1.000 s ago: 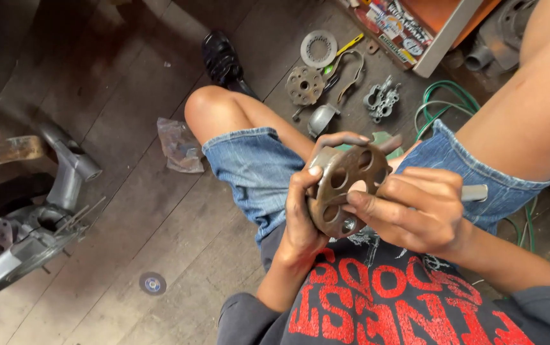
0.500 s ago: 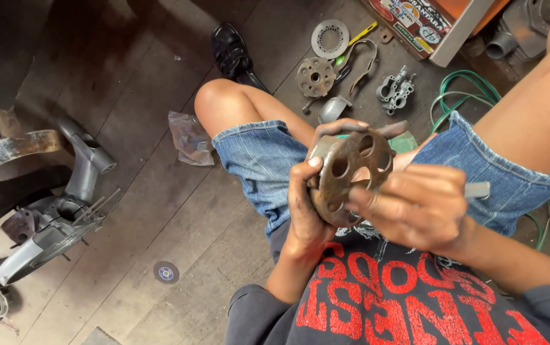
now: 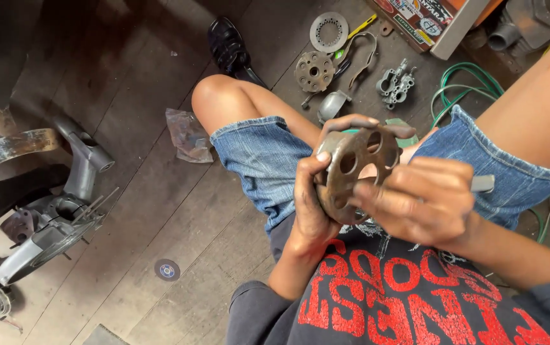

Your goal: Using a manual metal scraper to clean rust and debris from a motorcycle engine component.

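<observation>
We see one rusty perforated disc [image 3: 355, 172] above the lap — left hand [image 3: 310, 204] clamped on its near rim, right hand [image 3: 425, 201] closed over its right side; two similar discs [image 3: 314, 70] lie on the floor [image 3: 160, 211].

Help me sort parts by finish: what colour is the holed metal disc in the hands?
Rusty brown-grey, seen in the head view: holed metal disc.

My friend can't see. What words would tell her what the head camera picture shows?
A seated person's left hand and right hand hold a round rusty metal disc with holes above denim-shorted knees. More metal parts, a green hose and a grey machine casing lie on the dark wooden floor.
</observation>
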